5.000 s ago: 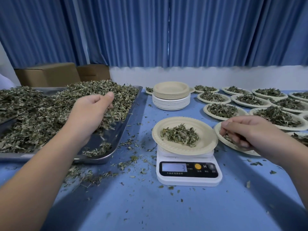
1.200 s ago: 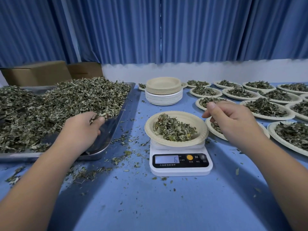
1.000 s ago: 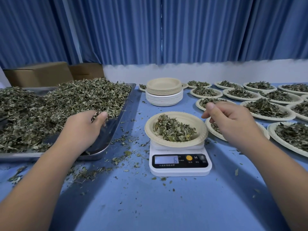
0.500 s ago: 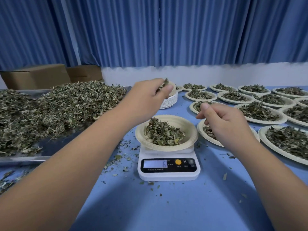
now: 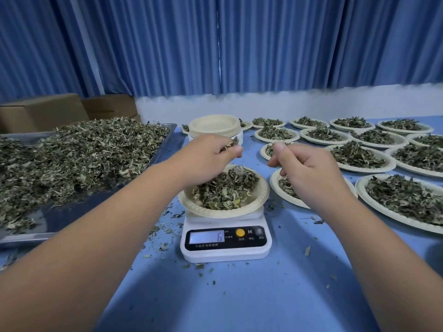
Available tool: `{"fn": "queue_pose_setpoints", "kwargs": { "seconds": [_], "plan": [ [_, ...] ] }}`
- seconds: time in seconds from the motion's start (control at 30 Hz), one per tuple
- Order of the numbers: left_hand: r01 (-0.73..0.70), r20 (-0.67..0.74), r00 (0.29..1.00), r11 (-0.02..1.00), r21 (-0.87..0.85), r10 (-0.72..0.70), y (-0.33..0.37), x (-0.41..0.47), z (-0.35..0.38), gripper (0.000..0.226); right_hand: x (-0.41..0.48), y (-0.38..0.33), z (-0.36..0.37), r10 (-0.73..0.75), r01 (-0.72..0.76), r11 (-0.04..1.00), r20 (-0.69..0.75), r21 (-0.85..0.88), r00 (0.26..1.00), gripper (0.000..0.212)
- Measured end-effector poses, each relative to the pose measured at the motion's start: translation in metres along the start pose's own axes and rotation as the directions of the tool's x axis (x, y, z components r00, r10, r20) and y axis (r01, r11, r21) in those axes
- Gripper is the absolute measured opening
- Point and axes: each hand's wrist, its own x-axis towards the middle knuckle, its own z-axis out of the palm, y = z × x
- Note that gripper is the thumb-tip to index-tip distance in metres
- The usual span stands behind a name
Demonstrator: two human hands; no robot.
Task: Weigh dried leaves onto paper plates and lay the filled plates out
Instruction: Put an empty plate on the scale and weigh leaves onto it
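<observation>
Many filled plates [image 5: 364,169] lie right. Our left hand [image 5: 208,156] pinches leaves [image 5: 231,143] over the plate [image 5: 260,200] on the scale [image 5: 225,243]. Our right hand [image 5: 309,173] is curled; we cannot tell if it holds anything. The tray [image 5: 60,219] is heaped, and an empty stack [image 5: 215,124] waits.

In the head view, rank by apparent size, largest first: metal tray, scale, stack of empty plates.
1. metal tray
2. scale
3. stack of empty plates (farther away, so the last two places are unsure)
</observation>
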Motion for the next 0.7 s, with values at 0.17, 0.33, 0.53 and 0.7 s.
{"fn": "queue_pose_setpoints", "kwargs": {
  "seconds": [0.17,0.33,0.53,0.7],
  "plan": [
    [0.031,-0.198,0.98,0.999,-0.028,-0.036,-0.013,-0.011,-0.018,0.032,0.0,0.002,-0.001,0.003,-0.003,1.0,0.009,0.003,1.0,0.039],
    [0.237,-0.302,0.92,0.969,-0.076,-0.249,-0.06,-0.039,-0.035,0.04,0.0,0.002,0.001,-0.005,0.005,1.0,0.022,-0.024,1.0,0.04],
    [0.547,-0.243,0.795,0.83,-0.11,-0.556,-0.128,-0.08,-0.041,0.043,-0.002,0.002,0.005,0.008,-0.007,0.999,0.023,-0.042,1.0,0.037],
    [0.651,-0.18,0.748,0.759,0.009,-0.639,-0.146,-0.087,-0.041,0.045,-0.005,0.004,0.009,0.02,-0.015,0.995,0.048,-0.102,0.999,0.036]
  ]
}}
